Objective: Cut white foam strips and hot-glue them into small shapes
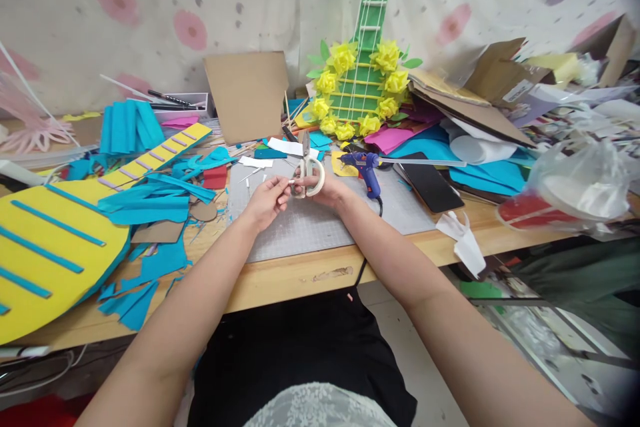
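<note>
My right hand [326,192] is closed round a pair of scissors [313,177] with white handles, its blades pointing away from me. My left hand [269,201] meets it from the left, fingers pinched on a small white piece [291,181] right beside the handles. What that piece is made of is too small to tell. Both hands are just above a grey cutting mat [300,238]. Small white bits lie on the mat near my left fingers, and a white paper strip [291,147] lies beyond the scissors.
A blue glue gun [369,172] and a black phone [433,187] lie to the right. At the back stands a green guitar-like craft [369,40] with yellow flowers. A yellow and blue guitar shape [60,240] and blue scraps [145,280] cover the left. A bagged red cup [545,203] stands right.
</note>
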### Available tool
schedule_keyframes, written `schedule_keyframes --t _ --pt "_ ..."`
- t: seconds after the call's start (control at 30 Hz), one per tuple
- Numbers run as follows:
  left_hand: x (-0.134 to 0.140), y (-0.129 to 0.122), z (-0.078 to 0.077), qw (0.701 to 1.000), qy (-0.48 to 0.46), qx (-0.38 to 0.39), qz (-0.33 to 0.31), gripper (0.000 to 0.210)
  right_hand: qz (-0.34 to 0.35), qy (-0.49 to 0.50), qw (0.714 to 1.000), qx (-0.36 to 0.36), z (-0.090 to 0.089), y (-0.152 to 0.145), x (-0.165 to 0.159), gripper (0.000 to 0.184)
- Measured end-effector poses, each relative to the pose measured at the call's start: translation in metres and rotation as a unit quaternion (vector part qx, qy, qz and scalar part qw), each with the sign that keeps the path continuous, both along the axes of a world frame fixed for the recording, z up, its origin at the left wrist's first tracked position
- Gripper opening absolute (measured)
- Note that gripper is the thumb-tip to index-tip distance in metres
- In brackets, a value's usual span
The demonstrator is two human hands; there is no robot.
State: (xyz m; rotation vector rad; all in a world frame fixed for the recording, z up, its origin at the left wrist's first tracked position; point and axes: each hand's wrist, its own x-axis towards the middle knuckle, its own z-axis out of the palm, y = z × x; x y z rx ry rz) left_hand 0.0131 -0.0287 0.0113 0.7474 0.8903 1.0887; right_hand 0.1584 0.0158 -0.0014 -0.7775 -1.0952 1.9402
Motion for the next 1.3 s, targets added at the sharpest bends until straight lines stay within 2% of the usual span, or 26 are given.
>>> schedule_keyframes --t 0.1,0.17,0.23,0.3,0.37,0.43,0.6,0.77,1.03,1.3 --pt "-0.008 0.003 0.003 0.995 -0.067 -0.072 -0.026 0.015 -0.05 -0.077 0.991 0.093 0.001 -0.001 0.006 0.046" --pt "-0.014 0.005 0.006 0.984 -0.131 -0.114 -0.024 0.02 -0.097 -0.179 0.963 0.178 0.002 -0.002 0.013 0.044" --pt "-0.021 0.007 0.009 0.966 -0.211 -0.144 -0.026 0.024 -0.131 -0.327 0.898 0.265 0.004 -0.002 0.021 0.04" --pt "-0.027 0.008 0.01 0.943 -0.291 -0.157 -0.038 0.023 -0.138 -0.475 0.8 0.338 0.006 -0.003 0.029 0.038" --pt "-0.031 0.007 0.011 0.922 -0.352 -0.155 -0.051 0.02 -0.12 -0.571 0.715 0.385 0.008 -0.005 0.033 0.037" --pt "-0.034 0.007 0.01 0.908 -0.387 -0.151 -0.059 0.017 -0.1 -0.605 0.673 0.413 0.009 -0.007 0.032 0.036" --pt "-0.034 0.005 0.011 0.897 -0.406 -0.167 -0.05 0.015 -0.07 -0.613 0.635 0.465 0.011 -0.012 0.023 0.036" --pt "-0.032 0.004 0.013 0.909 -0.38 -0.167 -0.028 0.016 -0.079 -0.628 0.611 0.475 0.011 -0.014 0.021 0.037" --pt "-0.033 0.004 0.012 0.936 -0.324 -0.135 -0.019 0.017 -0.103 -0.631 0.604 0.475 0.009 -0.013 0.025 0.038" --pt "-0.033 0.004 0.013 0.936 -0.324 -0.14 -0.023 0.018 -0.108 -0.632 0.606 0.47 0.011 -0.013 0.026 0.041"
